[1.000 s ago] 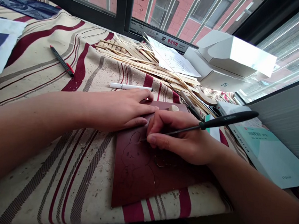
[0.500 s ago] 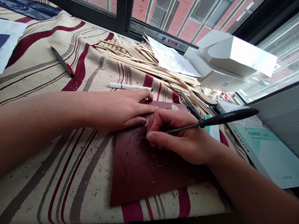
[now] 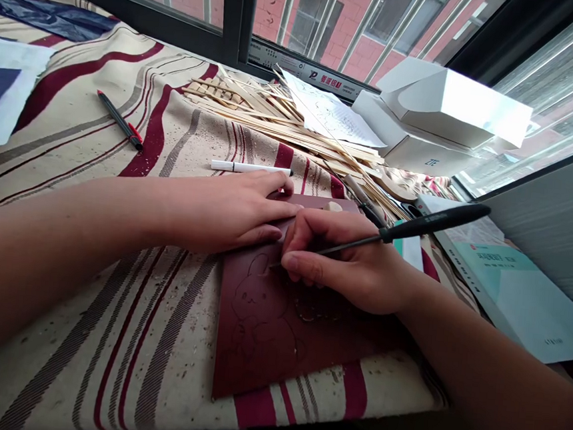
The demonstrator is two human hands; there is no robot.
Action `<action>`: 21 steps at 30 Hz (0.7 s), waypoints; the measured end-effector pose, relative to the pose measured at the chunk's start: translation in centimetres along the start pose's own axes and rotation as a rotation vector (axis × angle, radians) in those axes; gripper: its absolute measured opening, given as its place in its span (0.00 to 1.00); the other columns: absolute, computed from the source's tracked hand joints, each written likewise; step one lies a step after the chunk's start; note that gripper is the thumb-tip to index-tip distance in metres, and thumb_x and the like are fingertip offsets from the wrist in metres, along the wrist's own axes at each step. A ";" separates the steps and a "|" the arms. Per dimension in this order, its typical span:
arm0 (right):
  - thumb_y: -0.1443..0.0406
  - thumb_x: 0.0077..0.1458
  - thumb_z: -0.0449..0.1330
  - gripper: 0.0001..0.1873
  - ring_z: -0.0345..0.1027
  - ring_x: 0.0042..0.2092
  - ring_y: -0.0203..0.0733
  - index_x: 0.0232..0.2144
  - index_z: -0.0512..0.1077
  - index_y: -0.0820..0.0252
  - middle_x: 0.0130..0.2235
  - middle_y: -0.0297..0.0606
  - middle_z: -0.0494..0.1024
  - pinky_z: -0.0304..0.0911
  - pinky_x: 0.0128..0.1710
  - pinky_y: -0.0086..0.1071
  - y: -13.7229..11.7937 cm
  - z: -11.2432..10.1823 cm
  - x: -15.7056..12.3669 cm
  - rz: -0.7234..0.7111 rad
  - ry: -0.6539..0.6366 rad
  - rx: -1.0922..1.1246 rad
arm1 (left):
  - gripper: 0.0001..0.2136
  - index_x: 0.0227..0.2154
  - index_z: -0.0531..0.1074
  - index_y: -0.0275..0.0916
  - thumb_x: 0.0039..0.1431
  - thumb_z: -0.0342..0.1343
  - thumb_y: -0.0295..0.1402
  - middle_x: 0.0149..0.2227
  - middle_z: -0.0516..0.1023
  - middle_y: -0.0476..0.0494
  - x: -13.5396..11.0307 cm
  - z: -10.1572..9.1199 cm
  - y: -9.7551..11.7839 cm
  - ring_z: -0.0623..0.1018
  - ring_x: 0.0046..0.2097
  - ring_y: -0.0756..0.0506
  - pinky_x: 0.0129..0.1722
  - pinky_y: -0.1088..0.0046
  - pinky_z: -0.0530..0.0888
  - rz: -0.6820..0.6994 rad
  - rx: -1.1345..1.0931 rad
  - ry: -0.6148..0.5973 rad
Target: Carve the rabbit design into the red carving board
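Note:
A dark red board (image 3: 272,374) lies on the striped cloth, with a rabbit-like outline drawn or scored on it. My right hand (image 3: 357,265) pinches the thin metal shaft of a carving tool (image 3: 436,223), whose black handle slants back over the wrist. The tool's tip meets the board close to the animal's ear. My left hand (image 3: 231,210) lies flat with fingers stretched, its fingertips on the board's upper part. Just beyond my right hand's knuckles, a small pale block (image 3: 333,207) rests on the board. Part of the board is hidden beneath my right hand and forearm.
Behind my left hand lies a white pen (image 3: 250,168); a black-and-red pen (image 3: 119,120) is farther left. Thin wooden strips (image 3: 255,108), a printed sheet (image 3: 326,108) and a white box (image 3: 440,115) sit by the window. Books (image 3: 526,283) lie at right. Crumbs dot the striped cloth (image 3: 56,329).
The carving tool's handle has shifted very slightly left, while its tip stays near the ear. My left hand keeps its place on the board.

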State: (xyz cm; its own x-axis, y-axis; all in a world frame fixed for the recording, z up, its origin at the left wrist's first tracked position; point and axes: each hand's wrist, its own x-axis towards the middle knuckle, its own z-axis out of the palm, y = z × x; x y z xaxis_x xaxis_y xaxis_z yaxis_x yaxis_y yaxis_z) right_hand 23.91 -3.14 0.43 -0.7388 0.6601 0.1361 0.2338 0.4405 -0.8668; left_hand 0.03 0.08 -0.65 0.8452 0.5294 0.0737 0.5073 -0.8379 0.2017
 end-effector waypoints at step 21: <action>0.65 0.64 0.69 0.11 0.70 0.32 0.33 0.30 0.74 0.61 0.28 0.32 0.79 0.65 0.35 0.28 0.0 0.0 0.0 -0.009 0.011 -0.009 | 0.24 0.60 0.77 0.43 0.78 0.42 0.47 0.67 0.72 0.27 -0.4 0.0 -0.2 0.75 0.67 0.30 0.69 0.48 0.73 0.005 -0.043 0.024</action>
State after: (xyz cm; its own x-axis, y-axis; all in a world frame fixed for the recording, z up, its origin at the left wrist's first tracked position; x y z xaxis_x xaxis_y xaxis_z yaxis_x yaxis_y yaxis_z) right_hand 23.92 -3.13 0.42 -0.7339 0.6627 0.1491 0.2329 0.4517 -0.8612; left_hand -0.45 0.05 -0.78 0.8432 0.5285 0.0981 0.4947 -0.8344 0.2432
